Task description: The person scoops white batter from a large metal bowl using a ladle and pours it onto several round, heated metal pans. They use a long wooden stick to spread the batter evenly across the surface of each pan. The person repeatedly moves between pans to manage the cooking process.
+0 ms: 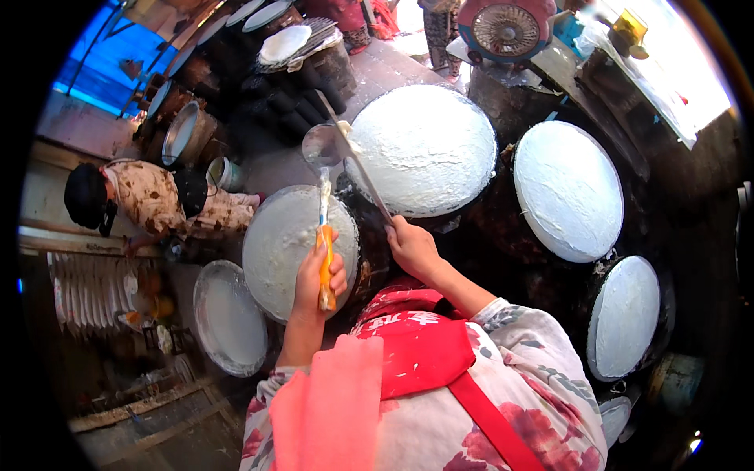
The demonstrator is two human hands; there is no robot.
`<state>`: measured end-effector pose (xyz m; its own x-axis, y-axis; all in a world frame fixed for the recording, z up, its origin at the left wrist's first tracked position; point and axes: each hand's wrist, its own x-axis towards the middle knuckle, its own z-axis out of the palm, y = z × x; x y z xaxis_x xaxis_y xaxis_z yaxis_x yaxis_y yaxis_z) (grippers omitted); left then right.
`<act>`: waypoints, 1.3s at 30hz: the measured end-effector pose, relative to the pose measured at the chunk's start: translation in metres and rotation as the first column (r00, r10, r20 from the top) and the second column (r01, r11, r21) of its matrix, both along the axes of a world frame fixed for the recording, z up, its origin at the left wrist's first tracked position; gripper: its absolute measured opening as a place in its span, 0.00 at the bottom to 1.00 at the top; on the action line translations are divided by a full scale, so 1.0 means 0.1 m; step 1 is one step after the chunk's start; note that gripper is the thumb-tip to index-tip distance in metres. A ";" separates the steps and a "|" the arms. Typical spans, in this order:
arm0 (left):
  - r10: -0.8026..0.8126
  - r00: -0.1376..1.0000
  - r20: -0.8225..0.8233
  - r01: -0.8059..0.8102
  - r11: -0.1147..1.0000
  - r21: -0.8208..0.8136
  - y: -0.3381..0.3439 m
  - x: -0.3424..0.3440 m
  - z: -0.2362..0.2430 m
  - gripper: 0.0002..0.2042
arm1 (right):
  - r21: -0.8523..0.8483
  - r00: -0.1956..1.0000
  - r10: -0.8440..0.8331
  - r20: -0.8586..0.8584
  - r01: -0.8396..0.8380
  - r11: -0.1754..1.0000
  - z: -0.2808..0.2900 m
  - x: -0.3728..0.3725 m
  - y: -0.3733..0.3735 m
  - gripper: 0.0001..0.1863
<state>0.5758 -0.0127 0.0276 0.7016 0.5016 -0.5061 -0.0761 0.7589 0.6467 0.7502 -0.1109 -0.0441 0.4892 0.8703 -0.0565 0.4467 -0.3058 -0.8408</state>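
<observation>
My left hand [312, 276] is closed round the orange handle of a metal ladle [325, 250], whose shaft is smeared with white. The ladle's round bowl [321, 146] is raised by the left edge of a big round pan [424, 153] coated with a rough white layer. In my right hand [414, 246] is one end of a long, thin flat blade [364, 171]. It slants up and left, its far part passing beside the ladle bowl, with a white lump at that pan's edge. Below the ladle, nearest my left hand, lies another white-filled round pan [292, 235].
More white-coated round pans stand at the right [569, 192], lower right [624, 318] and lower left [230, 318]. A fan [505, 31] stands at the back. At the left, a co-worker [149, 192] bends near a bucket [225, 174]. Dark cylinders [287, 106] are stacked behind.
</observation>
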 end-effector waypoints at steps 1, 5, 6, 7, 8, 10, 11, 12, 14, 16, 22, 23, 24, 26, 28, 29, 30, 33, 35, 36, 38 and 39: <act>0.036 0.999 -0.002 -0.036 0.999 -0.022 0.03 -0.01 -0.09 0.15 | 0.012 0.999 0.043 0.020 -0.043 0.999 0.07 0.01 0.01 0.12; 0.066 0.994 0.084 -0.046 0.973 -0.225 0.21 0.20 -0.05 0.16 | 0.025 0.971 -0.016 0.237 0.010 1.000 0.09 0.38 0.04 0.12; 0.076 0.968 0.237 -0.016 0.969 -0.246 0.18 0.17 -0.01 0.18 | 0.010 0.969 -0.085 0.231 0.085 0.996 0.09 0.60 0.03 0.13; 0.083 0.950 0.300 -0.026 0.982 -0.189 0.13 0.13 0.02 0.18 | -0.008 0.961 -0.158 0.225 0.164 0.986 0.07 0.87 0.02 0.14; 0.083 0.928 0.364 -0.037 0.991 -0.132 0.06 0.10 0.06 0.19 | -0.108 0.946 -0.184 0.267 0.219 0.970 0.08 1.14 0.03 0.14; 0.118 0.900 0.420 -0.090 0.992 -0.086 0.00 0.06 0.14 0.20 | -0.241 0.926 -0.148 0.347 0.240 0.941 -0.11 1.57 0.06 0.14; 0.140 0.903 0.405 -0.100 0.988 -0.120 0.02 0.05 0.18 0.20 | -0.276 0.918 -0.095 0.384 0.213 0.937 -0.17 1.65 0.07 0.13; 0.163 0.906 0.390 -0.110 0.982 -0.153 0.05 0.04 0.23 0.20 | -0.405 0.912 0.049 0.407 0.132 0.905 -0.25 1.59 0.08 0.11; 0.220 0.911 0.349 -0.159 0.968 -0.197 0.08 0.00 0.26 0.20 | -0.480 0.843 0.348 0.410 -0.125 0.868 -0.12 1.23 0.06 0.09; 0.258 0.903 0.344 -0.196 0.959 -0.204 0.06 -0.14 0.25 0.20 | -0.454 0.818 0.455 0.353 -0.275 0.847 0.04 1.03 -0.03 0.08; 0.402 0.878 0.258 -0.367 0.914 -0.173 -0.06 -0.54 0.28 0.19 | -0.292 0.889 0.038 0.456 0.110 0.950 -0.27 1.77 0.13 0.09; 0.410 0.877 0.253 -0.369 0.909 -0.194 -0.05 -0.60 0.25 0.19 | -0.317 0.864 0.122 0.488 0.046 0.947 -0.30 1.71 0.15 0.09; 0.426 0.871 0.245 -0.384 0.901 -0.204 -0.04 -0.67 0.22 0.18 | -0.367 0.844 0.262 0.469 -0.083 0.926 -0.29 1.51 0.14 0.09; 0.435 0.863 0.255 -0.381 0.894 -0.235 -0.02 -0.76 0.21 0.17 | -0.431 0.801 0.451 0.394 -0.272 0.860 -0.11 1.13 -0.05 0.11; 0.448 0.849 0.279 -0.391 0.889 -0.239 -0.03 -0.85 0.22 0.17 | -0.407 0.839 0.406 0.361 -0.250 0.878 -0.04 1.02 -0.23 0.12; 0.455 0.843 0.286 -0.391 0.884 -0.254 -0.06 -0.94 0.21 0.17 | -0.375 0.878 0.302 0.372 -0.156 0.914 -0.10 1.05 -0.32 0.12; 0.463 0.832 0.305 -0.394 0.881 -0.262 -0.06 -1.03 0.18 0.16 | -0.293 0.925 0.115 0.362 -0.004 0.956 -0.16 1.15 -0.41 0.12; 0.514 0.784 0.348 -0.443 0.856 -0.268 -0.05 -1.32 0.11 0.18 | -0.178 0.851 -0.250 0.462 0.366 0.913 -0.49 1.17 -0.68 0.09; 0.555 0.772 0.310 -0.487 0.830 -0.273 -0.02 -1.50 0.05 0.16 | -0.278 0.838 -0.036 0.544 0.221 0.935 -0.57 0.69 -0.87 0.07; 0.561 0.768 0.309 -0.494 0.826 -0.272 0.01 -1.59 0.00 0.15 | -0.285 0.813 0.084 0.576 0.103 0.953 -0.54 0.41 -0.94 0.07; 0.534 0.745 0.400 -0.450 0.845 -0.288 0.05 -1.82 -0.13 0.15 | -0.337 0.866 0.243 0.437 -0.093 0.937 -0.39 0.03 -1.01 0.09; 0.554 0.737 0.387 -0.473 0.832 -0.291 0.06 -1.93 -0.14 0.15 | -0.364 0.880 0.287 0.379 -0.143 0.920 -0.35 -0.06 -1.02 0.10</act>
